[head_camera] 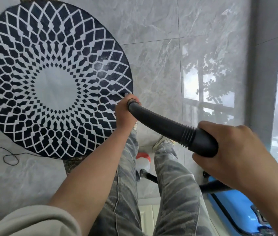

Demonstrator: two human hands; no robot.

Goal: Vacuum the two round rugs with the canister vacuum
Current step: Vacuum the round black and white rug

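Wand (160,124) runs forward-left from right hand (237,150), clenched on its bent rear grip, to left hand (126,109), wrapped round its far end at the right edge of rug (49,79). Left hand is nearer. Counts: one rug visible of two, one wand, one blue body, likely the canister (240,208); nozzle hidden.

only one cam here, head-mounted wide-angle, looking steeply down at the floor (152,31), round rug (54,79) filling the upper left, vacuum wand (160,123) just right of the rug's edge, way closer to the lens
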